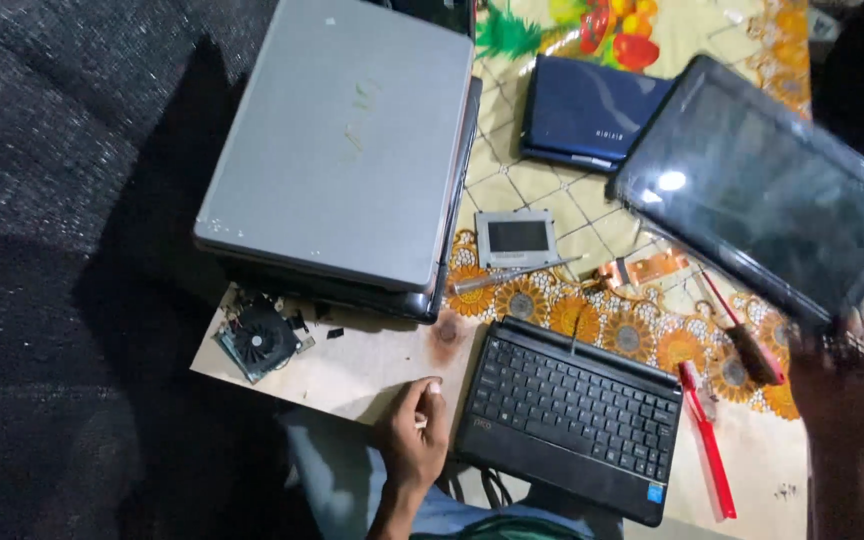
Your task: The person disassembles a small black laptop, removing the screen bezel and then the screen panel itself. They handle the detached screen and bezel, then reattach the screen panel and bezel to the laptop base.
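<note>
The left hand [414, 432] rests on the near edge of the table [372, 370], fingers curled loosely and closed on nothing, just beside the left end of a black keyboard base [572, 415]. That base is a flat, matte slab with rows of small keys, lying at a slant. The right hand [852, 385], blurred, is clamped on the lower corner of a dark screen panel [767, 190], holding it up and tilted above the table; its glass is glossy and throws back a spot of light.

Right of the keyboard lie a red-handled tool [709, 445] and a brown-handled screwdriver [747, 340]. At the table's left corner sits a small black fan [258, 340] in a square frame, with bits of debris around it. Further off are a small grey rectangular drive [516, 238], a thin metal rod [512, 275] and a copper-coloured strip [642, 270].

Beyond these, a large closed grey laptop [342, 145] with a smooth, scuffed lid lies on a darker one. A small closed blue laptop [587, 112] lies farthest.

The table wears a cloth with sunflower and fruit prints; bare, scorched wood shows on the near left. Dark, coarse-woven flooring lies to the left.
</note>
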